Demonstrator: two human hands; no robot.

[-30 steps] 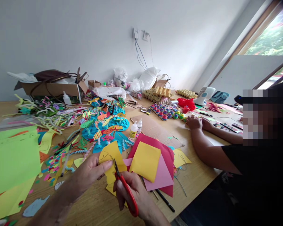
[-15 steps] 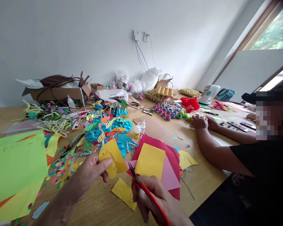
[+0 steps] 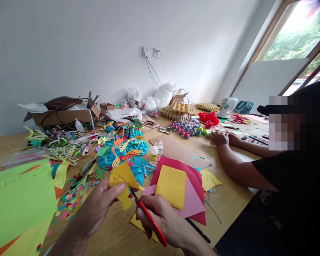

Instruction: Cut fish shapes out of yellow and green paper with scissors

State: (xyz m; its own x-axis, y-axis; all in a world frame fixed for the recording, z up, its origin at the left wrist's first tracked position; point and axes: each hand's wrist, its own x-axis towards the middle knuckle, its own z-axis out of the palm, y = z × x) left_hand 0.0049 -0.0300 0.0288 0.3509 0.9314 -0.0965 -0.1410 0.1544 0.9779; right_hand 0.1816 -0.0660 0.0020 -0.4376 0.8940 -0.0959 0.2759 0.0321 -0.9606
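Note:
My left hand (image 3: 100, 201) pinches a piece of yellow paper (image 3: 121, 179) with a fish outline drawn on it, thumb on top. Part of the outline is cut, and a flap of the paper stands off to the right. Red-handled scissors (image 3: 150, 218) are gripped in my right hand (image 3: 162, 220), with the blades at the cut edge of the paper. Under my right hand lies another yellow paper piece (image 3: 138, 222), mostly hidden. To the right are stacked yellow (image 3: 173, 186), pink (image 3: 190, 202) and red sheets (image 3: 200, 174).
Two glue bottles (image 3: 154, 153) stand beyond the stack. Blue egg-carton pieces with paper fish (image 3: 120, 149) lie at centre-left, confetti (image 3: 66, 204) and green sheets (image 3: 18, 199) on the left. On the right, another person's hands (image 3: 220, 138) rest near painted egg cartons (image 3: 185, 129).
My right hand has brought the scissors left and up to the yellow paper, blades now at its cut edge. A black pen has come into view beside the stack. The view has shifted somewhat.

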